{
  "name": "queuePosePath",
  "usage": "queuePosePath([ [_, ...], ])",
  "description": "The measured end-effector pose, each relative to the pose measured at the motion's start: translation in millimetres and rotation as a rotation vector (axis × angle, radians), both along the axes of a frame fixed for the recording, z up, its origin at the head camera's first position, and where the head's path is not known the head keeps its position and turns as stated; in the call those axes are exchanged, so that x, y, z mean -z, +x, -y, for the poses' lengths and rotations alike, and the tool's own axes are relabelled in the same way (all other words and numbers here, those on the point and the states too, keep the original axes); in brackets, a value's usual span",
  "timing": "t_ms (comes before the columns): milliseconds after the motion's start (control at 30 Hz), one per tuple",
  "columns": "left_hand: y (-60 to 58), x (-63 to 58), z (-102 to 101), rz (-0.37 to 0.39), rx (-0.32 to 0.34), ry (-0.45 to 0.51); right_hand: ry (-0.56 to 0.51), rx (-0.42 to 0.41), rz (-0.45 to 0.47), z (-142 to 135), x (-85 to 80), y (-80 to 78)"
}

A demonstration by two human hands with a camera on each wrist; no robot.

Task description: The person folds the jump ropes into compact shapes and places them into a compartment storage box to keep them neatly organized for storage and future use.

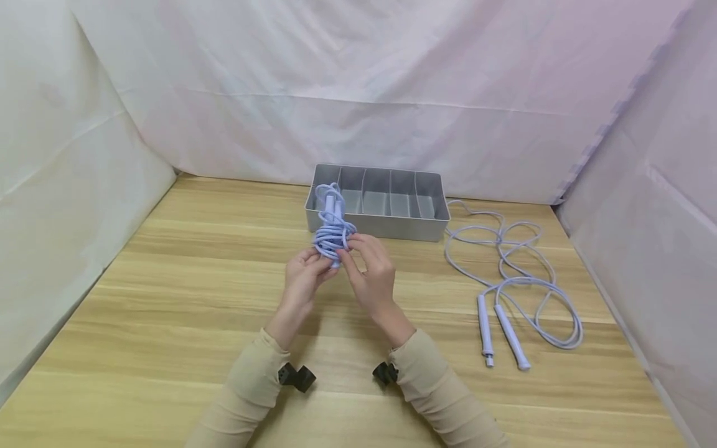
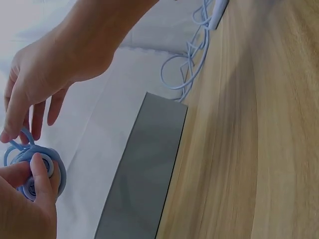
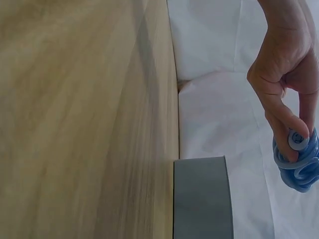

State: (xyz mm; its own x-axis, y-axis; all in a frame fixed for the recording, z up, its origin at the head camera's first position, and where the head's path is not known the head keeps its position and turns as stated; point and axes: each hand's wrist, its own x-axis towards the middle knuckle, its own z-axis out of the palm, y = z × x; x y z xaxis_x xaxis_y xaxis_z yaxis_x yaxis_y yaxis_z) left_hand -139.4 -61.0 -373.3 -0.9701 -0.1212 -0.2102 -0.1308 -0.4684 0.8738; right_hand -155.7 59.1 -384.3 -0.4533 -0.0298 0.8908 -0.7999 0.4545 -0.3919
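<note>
A: Can you read any text or number?
B: No, I can read none. In the right wrist view, near three o'clock, one handle end (image 3: 298, 145) bears a dark mark (image 3: 297, 137), too small to tell.

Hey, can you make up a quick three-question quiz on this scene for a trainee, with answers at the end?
1. How many compartments does the gray tray have?
2. True or false: the left hand and right hand both touch the wound rope.
3. Where do the handles of the loose rope lie?
A) Inside the tray
B) On the table, at the right
C) In the left hand

Key: 1. Five; 2. True; 3. B
</note>
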Motion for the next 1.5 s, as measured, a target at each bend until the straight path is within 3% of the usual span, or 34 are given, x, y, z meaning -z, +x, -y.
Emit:
queuePosePath([
  [133,-1.7,0.7,-5.8,-0.005,0.007,-0.001,0.008,0.033,-0.018,-3.6,-1.3,-2.1],
  [333,-8.1,4.7,-9.3,0.024,0.030,0.034,0.004,0.038,0.026,-10.5,0.5,-1.1],
  [733,-36.5,-3.3,-17.6,0.072,0.063,0.035,0.060,0.080,0.073,-25.5,6.9,1.3],
  [933,-61.9,-12.8,-29.0,0.109,0.051,0.081,0.084,0.091,0.101,-33.5,10.2,5.5],
  [1233,-113.7,-28.3,-49.9,0.210,0.047,0.099,0.121,0.046,0.149,-40.8,9.2,11.1],
  [1367,-134.2,-30.8,-54.5,0.275,0.064,0.089,0.138,0.020,0.151,-41.0,7.7,13.3],
  [1500,-149.7,-30.0,-53.7,0.322,0.037,0.058,0.165,-0.002,0.146,-41.1,8.3,14.1],
])
